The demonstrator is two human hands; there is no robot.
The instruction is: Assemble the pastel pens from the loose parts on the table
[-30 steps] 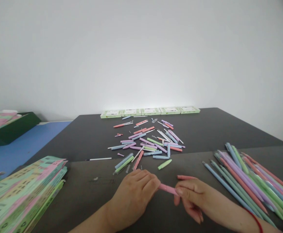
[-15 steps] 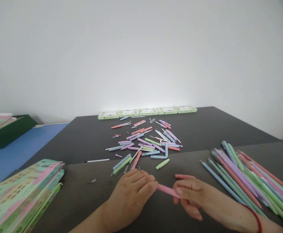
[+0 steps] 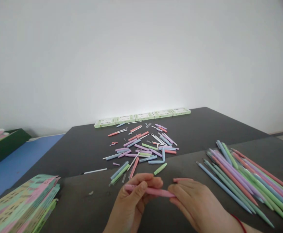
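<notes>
A pink pen lies level between my two hands, low in the middle of the head view. My left hand is closed round its left part, the thumb across the barrel. At the pen's right end, the fingers of my right hand pinch it and hide the tip. Just behind my right hand shows a red pen part. A light green pen part lies beyond my hands, near scattered pen barrels, white refills and small clear pieces.
To the right lies a pile of pastel pens. Stacked printed packs fill the near left corner. Several flat green-white boxes line the back edge of the black table. A dark green box stands on a blue surface.
My left hand has turned, so its thumb and more of the pink pen now show. My right hand has rolled over the pen's right end. The view has shifted slightly.
</notes>
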